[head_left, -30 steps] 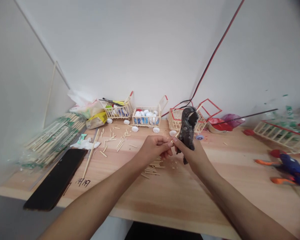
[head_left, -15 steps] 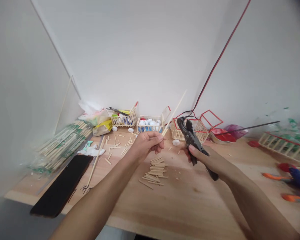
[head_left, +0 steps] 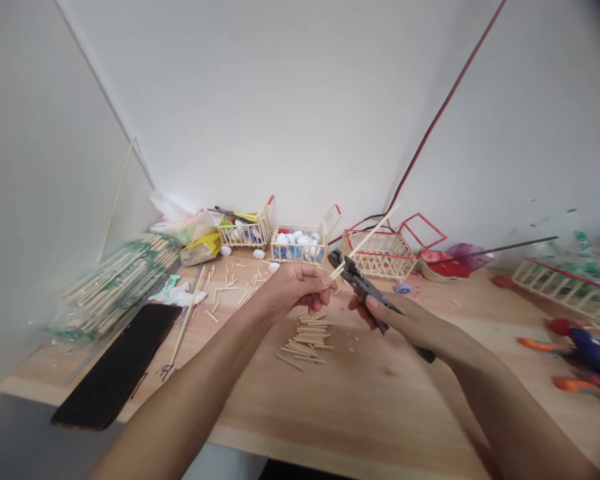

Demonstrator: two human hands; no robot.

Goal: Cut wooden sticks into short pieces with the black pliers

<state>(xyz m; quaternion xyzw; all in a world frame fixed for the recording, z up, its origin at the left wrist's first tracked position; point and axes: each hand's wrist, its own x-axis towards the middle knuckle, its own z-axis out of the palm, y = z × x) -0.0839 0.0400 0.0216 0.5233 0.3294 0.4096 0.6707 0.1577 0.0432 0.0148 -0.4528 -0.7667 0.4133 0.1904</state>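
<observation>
My left hand (head_left: 293,287) pinches a long thin wooden stick (head_left: 367,239) that slants up to the right. My right hand (head_left: 413,323) grips the handles of dark cutting pliers (head_left: 360,285), whose jaws sit at the stick just beyond my left fingertips. Below both hands a small pile of short cut stick pieces (head_left: 305,337) lies on the wooden table (head_left: 380,400).
Small stick-built carts (head_left: 300,243) holding bottle caps stand along the wall, beside a red-edged stick basket (head_left: 380,253). Bundled sticks (head_left: 115,283) and a black phone (head_left: 117,363) lie at left. A blue glue gun (head_left: 587,347) rests at right. A red cable (head_left: 445,107) climbs the wall.
My hands parted from a close pinch, then the pliers swung down from upright. Their jaws have now come to the stick held in my left hand, which tilted lower.
</observation>
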